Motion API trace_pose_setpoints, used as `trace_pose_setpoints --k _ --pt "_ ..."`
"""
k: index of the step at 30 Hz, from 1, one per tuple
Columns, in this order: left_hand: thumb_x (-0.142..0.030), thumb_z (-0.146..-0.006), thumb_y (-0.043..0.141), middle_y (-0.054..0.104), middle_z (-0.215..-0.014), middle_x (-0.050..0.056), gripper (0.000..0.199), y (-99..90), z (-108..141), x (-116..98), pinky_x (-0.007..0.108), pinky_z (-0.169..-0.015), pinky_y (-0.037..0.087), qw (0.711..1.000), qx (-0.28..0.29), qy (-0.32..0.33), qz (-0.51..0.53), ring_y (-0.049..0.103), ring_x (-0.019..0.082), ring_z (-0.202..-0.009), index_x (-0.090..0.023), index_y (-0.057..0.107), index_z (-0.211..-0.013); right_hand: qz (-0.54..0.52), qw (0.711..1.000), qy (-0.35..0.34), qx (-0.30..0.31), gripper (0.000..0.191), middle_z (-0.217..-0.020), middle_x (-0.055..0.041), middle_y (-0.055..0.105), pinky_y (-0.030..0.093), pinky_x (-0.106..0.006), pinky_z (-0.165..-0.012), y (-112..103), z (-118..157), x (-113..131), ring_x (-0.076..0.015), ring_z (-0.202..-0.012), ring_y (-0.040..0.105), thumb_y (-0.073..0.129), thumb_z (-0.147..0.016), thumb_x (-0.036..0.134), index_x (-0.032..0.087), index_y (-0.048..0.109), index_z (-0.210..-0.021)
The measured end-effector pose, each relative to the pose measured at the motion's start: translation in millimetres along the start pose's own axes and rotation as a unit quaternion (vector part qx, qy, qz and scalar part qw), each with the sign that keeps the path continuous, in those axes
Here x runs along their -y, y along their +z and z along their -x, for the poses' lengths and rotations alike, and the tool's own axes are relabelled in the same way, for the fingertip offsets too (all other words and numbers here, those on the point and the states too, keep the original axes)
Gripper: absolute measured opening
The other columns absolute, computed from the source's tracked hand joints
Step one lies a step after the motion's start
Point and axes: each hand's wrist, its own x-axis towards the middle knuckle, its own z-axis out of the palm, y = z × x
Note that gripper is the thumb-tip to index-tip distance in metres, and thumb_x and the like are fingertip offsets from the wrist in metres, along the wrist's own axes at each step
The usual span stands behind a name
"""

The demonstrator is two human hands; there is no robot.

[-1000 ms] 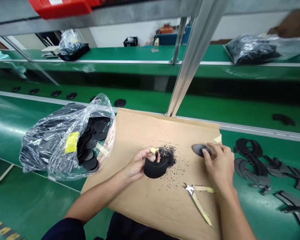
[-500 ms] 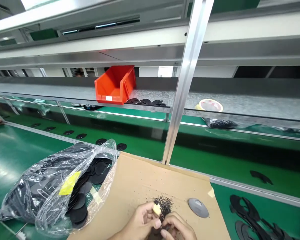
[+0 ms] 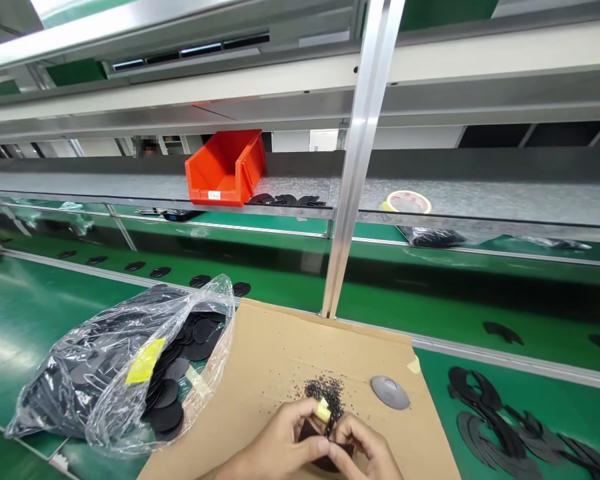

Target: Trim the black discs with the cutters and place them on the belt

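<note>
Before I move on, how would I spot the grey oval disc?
Find the brown cardboard sheet on the green bench. On its right part, past the scattered black bits and farther off than the right hand, lies the grey oval disc. Its lighter grey sets it apart from those black bits.

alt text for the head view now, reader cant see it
A person's left hand and right hand hold a black part over brown cardboard, beside scattered black bits. A gray oval disc lies to the right, a clear plastic bag of black discs to the left; a red bin sits on a shelf above.
</note>
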Motion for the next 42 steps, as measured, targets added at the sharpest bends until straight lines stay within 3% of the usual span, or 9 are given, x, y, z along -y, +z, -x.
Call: trace_pose_setpoints --k 4,7,10,12,15,26,32,37,42 --pt "-0.041 -0.082 0.078 0.069 -0.097 0.007 0.036 6.4 9 0 0.027 -0.085 0.050 1.000 -0.014 -0.016 -0.004 0.064 0.020 -0.094 -0.013 0.067 -0.101 0.009 1.000 -0.004 -0.008 0.034 -0.075 -0.0019 0.057 0.048 -0.027 -0.064 -2 11 7 -0.0177 -0.070 0.056 0.053 -0.095 0.052 0.021 0.053 -0.080" --pt "-0.036 -0.087 0.072 0.070 -0.104 0.008 0.029 4.0 21 -1 0.030 -0.094 0.050 0.997 -0.029 -0.044 -0.056 0.064 0.022 -0.102 -0.014 0.068 -0.105 0.141 0.989 -0.043 0.002 0.027 -0.102 -0.0091 0.067 0.054 -0.036 -0.083 -14 34 0 -0.0250 -0.096 0.064 0.059 -0.093 0.047 0.022 0.062 -0.103" --pt "-0.032 -0.088 0.070 0.070 -0.118 0.009 0.033 -4.2 35 1 0.034 -0.104 0.047 0.991 -0.043 -0.083 -0.097 0.063 0.024 -0.115 -0.017 0.067 -0.118 0.352 0.934 -0.053 -0.025 0.059 -0.135 -0.0178 0.057 0.047 -0.054 -0.102 -29 68 -19 -0.0384 -0.128 0.051 0.073 -0.082 0.048 0.023 0.056 -0.132" --pt "-0.031 -0.088 0.070 0.068 -0.126 0.010 0.043 -9.2 43 4 0.035 -0.107 0.047 0.987 -0.028 -0.118 -0.106 0.062 0.025 -0.121 -0.019 0.062 -0.128 0.426 0.902 -0.035 -0.052 0.067 -0.137 -0.0200 0.055 0.046 -0.058 -0.103 -35 91 -31 -0.0420 -0.131 0.048 0.075 -0.080 0.047 0.021 0.052 -0.138" --pt "-0.033 -0.090 0.067 0.067 -0.129 0.011 0.048 -10.0 52 10 0.037 -0.107 0.049 0.978 0.030 -0.150 -0.143 0.063 0.026 -0.122 -0.020 0.055 -0.135 0.429 0.899 -0.005 -0.087 0.047 -0.123 -0.0177 0.061 0.051 -0.055 -0.096 -34 114 -40 -0.0368 -0.118 0.057 0.062 -0.091 0.040 0.021 0.055 -0.134" --pt "-0.020 -0.092 0.059 0.069 -0.113 0.010 0.033 58.9 -17 43 0.037 -0.089 0.055 0.888 0.197 0.087 -0.407 0.066 0.024 -0.100 -0.018 0.056 -0.125 0.374 0.905 0.025 -0.203 0.031 -0.111 -0.0115 0.062 0.057 -0.034 -0.079 -39 138 -20 -0.0216 -0.096 0.066 0.043 -0.103 0.030 0.022 0.051 -0.132" --pt "-0.028 -0.099 0.054 0.057 -0.132 0.017 0.020 54.7 -13 20 0.047 -0.096 0.049 0.834 0.113 0.201 -0.501 0.056 0.030 -0.117 -0.016 0.058 -0.115 0.385 0.907 -0.006 -0.172 0.030 -0.109 -0.0122 0.066 0.055 -0.039 -0.079 -38 154 -15 -0.0262 -0.097 0.066 0.057 -0.096 0.031 0.023 0.060 -0.125" --pt "-0.041 -0.100 0.053 0.065 -0.107 0.010 0.031 63.9 4 -1 0.040 -0.090 0.051 0.800 0.309 0.177 -0.483 0.060 0.025 -0.103 -0.016 0.054 -0.117 0.432 0.896 -0.074 -0.063 0.028 -0.112 -0.0137 0.069 0.055 -0.040 -0.080 -31 147 4 -0.0263 -0.097 0.066 0.058 -0.097 0.027 0.020 0.060 -0.124" --pt "-0.046 -0.100 0.051 0.064 -0.099 0.008 0.031 64.7 14 -6 0.034 -0.079 0.053 0.823 0.333 0.109 -0.446 0.061 0.022 -0.090 -0.016 0.056 -0.106 0.413 0.903 -0.118 -0.035 0.030 -0.116 -0.0135 0.070 0.057 -0.042 -0.087 -31 138 22 -0.0261 -0.105 0.067 0.058 -0.098 0.029 0.018 0.059 -0.125"
